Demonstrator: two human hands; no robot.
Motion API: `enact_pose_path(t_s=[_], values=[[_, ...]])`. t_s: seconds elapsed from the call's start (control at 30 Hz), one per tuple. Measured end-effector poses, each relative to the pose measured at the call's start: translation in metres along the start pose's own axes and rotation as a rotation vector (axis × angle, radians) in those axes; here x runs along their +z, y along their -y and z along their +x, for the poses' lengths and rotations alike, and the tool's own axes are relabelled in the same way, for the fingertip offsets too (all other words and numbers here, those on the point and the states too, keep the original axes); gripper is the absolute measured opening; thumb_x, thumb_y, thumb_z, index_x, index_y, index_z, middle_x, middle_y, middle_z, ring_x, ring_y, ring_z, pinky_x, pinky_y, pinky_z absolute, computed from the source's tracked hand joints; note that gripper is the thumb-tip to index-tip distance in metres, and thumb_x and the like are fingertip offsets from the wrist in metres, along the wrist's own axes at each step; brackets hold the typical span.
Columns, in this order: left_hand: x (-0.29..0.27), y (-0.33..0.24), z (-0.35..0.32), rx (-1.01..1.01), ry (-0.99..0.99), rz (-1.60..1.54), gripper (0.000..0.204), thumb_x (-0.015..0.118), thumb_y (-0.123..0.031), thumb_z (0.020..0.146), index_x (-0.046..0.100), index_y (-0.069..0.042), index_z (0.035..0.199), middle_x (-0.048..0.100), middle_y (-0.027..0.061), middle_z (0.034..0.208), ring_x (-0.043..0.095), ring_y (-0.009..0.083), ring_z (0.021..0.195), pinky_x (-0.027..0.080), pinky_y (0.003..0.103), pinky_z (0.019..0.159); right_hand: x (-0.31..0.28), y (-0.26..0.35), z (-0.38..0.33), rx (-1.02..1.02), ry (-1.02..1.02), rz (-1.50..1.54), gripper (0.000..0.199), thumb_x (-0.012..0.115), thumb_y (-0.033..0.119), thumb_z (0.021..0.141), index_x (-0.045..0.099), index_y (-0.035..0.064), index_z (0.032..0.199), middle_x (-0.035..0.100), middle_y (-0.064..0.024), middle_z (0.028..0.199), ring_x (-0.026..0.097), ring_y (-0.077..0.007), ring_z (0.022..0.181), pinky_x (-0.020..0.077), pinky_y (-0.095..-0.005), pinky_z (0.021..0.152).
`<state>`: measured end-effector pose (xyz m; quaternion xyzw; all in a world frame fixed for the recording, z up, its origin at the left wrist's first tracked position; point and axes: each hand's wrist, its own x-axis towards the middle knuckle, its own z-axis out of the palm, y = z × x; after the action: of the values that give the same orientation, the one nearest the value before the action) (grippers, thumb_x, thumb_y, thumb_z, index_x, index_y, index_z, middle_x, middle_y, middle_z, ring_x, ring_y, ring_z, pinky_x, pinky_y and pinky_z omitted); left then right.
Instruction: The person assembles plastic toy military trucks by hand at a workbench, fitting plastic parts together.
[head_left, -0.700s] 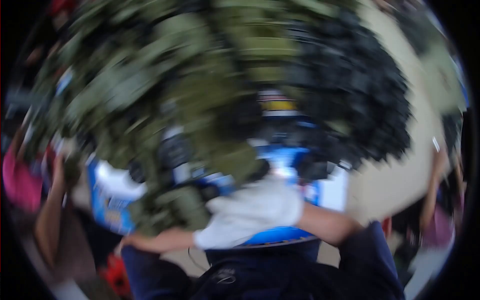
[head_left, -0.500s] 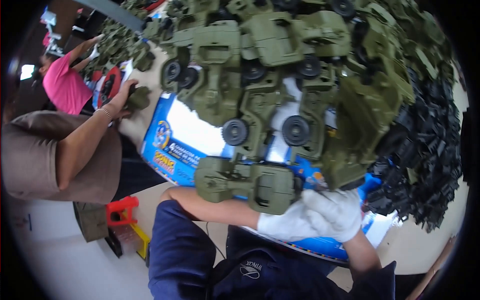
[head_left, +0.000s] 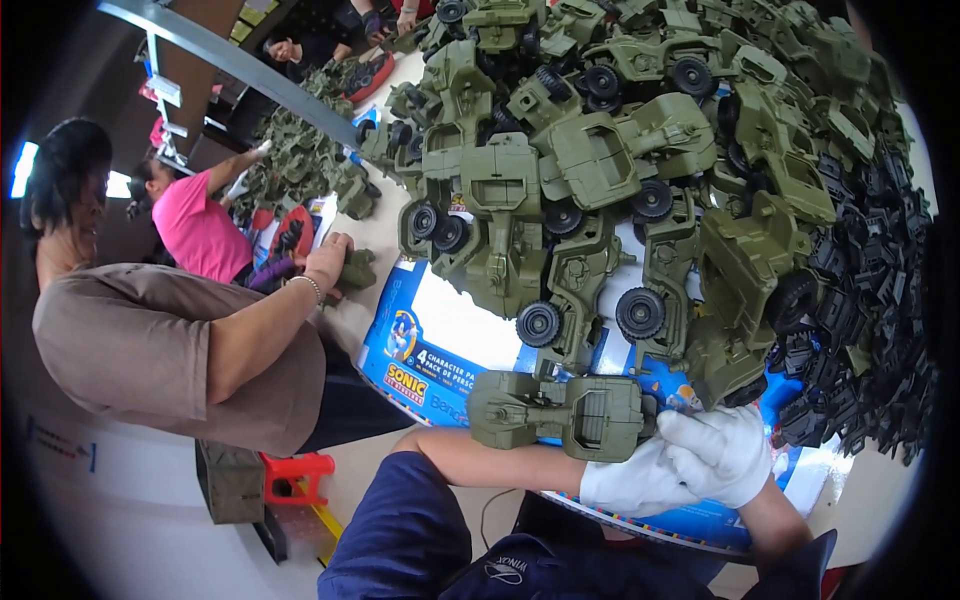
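Note:
My left hand and my right hand, both in white gloves, are pressed together at the table's near edge. Their fingers look curled and closed; whatever may be between them is hidden. Just beyond my left forearm sits an olive-green toy vehicle body, partly overlapping the forearm from this viewpoint, its right end close to the gloves. Past the gloves, another olive toy vehicle with black wheels is tilted on its end. More green toy vehicle bodies are heaped beyond.
Black plastic parts are piled at the right. Blue printed card covers part of the table. At the left, a person in a brown shirt holds a green part; a person in pink works farther off. A red stool stands below.
The view has shifted, so the scene appears farther right and lower, showing more people at the far left. My gloved hands stay together beside the same toy vehicle.

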<state>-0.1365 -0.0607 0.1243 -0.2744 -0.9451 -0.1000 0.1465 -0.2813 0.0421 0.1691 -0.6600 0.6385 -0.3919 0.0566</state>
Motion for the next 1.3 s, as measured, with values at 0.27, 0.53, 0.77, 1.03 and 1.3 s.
enact_pose_path(t_s=[0.27,0.53,0.77,1.03,1.3], values=[[0.013,-0.003,-0.004,0.002,0.086,0.007,0.037,0.039,-0.015,0.095,0.052,-0.004,0.127,0.052,0.019,0.123,0.05,0.0277,0.122,0.044,0.042,0.102,0.001,0.002,0.001,-0.001,-0.035,0.038,0.037,0.075,0.028,0.069,0.07,0.0165,0.103,0.066,-0.004,0.068,0.063,-0.0241,0.055,0.0493,-0.0363,0.049],[-0.008,0.0,-0.005,-0.069,-0.124,-0.456,0.028,0.056,-0.016,0.088,0.062,-0.007,0.114,0.062,0.018,0.107,0.061,0.0353,0.097,0.049,0.045,0.085,0.0,0.006,0.003,0.044,-0.054,-0.01,0.023,0.071,0.024,0.071,0.071,0.0126,0.092,0.062,-0.0065,0.061,0.061,-0.0253,0.051,0.0485,-0.038,0.05],[-0.036,0.005,0.008,0.37,-0.152,-0.223,0.037,0.063,-0.018,0.073,0.065,0.0,0.106,0.054,0.0063,0.072,0.058,0.021,0.066,0.044,0.032,0.056,0.0,0.007,0.003,-0.029,-0.173,-0.033,0.022,0.073,0.019,0.072,0.072,0.0112,0.093,0.06,-0.0059,0.058,0.062,-0.0238,0.052,0.0466,-0.0374,0.049],[-0.028,-0.001,0.007,0.357,-0.146,0.085,0.038,0.062,-0.02,0.07,0.064,-0.004,0.105,0.049,0.0019,0.068,0.053,0.0184,0.064,0.042,0.03,0.055,0.009,0.0,-0.005,-0.068,-0.191,-0.094,0.012,0.071,0.016,0.078,0.072,0.0099,0.088,0.067,-0.0086,0.067,0.065,-0.0253,0.056,0.0506,-0.0356,0.052],[-0.058,-0.006,0.008,0.317,-0.023,0.206,0.036,0.059,-0.017,0.071,0.064,-0.001,0.104,0.052,0.0048,0.073,0.056,0.0196,0.07,0.046,0.033,0.06,0.018,0.002,-0.002,0.076,-0.26,0.057,0.016,0.067,0.029,0.087,0.073,0.0138,0.086,0.068,-0.0087,0.069,0.066,-0.0264,0.06,0.0526,-0.0355,0.054]])
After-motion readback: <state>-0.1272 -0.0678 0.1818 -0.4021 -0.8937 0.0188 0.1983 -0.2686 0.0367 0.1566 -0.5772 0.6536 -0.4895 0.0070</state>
